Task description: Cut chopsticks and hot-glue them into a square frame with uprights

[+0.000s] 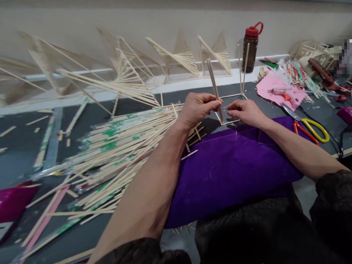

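From the head view I see my left hand (196, 108) closed around a pair of pale, thin bamboo sticks (213, 83), held tilted and rising from the corner of a pale stick frame (233, 96) lying on the dark grey table (24, 146). My right hand (244, 112) is pinched shut just beside that corner; whether it grips anything I cannot tell. A purple cloth (231, 168) lies under both forearms, a loose heap of pale sticks (115, 146) left of it, and yellow-and-red-handled scissors (309, 128) to the right.
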`<state>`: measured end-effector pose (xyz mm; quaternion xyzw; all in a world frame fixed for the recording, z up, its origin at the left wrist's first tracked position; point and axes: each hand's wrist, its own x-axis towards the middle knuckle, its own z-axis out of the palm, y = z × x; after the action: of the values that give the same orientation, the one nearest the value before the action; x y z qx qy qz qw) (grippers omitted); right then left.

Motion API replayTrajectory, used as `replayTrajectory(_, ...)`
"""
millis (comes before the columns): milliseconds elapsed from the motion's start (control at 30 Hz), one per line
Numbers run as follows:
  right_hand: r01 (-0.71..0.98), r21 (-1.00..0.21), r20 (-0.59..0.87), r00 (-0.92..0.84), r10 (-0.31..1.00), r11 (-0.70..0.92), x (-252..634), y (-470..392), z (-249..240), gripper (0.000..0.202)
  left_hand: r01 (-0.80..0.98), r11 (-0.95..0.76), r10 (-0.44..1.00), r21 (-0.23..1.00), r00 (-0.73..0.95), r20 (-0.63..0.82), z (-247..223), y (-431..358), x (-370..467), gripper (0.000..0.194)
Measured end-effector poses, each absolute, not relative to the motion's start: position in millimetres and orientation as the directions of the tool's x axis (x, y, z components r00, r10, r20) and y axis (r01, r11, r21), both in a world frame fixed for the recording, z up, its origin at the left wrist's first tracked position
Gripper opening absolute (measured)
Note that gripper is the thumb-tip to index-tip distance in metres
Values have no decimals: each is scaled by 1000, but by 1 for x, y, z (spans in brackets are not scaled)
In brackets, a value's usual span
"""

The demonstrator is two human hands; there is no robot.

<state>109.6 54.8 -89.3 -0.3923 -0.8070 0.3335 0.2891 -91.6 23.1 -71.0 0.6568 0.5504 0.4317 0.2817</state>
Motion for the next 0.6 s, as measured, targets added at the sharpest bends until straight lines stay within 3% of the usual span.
replayTrajectory(600, 533, -684, 162, -555, 816, 499, 110, 48, -90, 27, 485, -241, 969, 841, 74, 235, -70, 27, -91, 22)
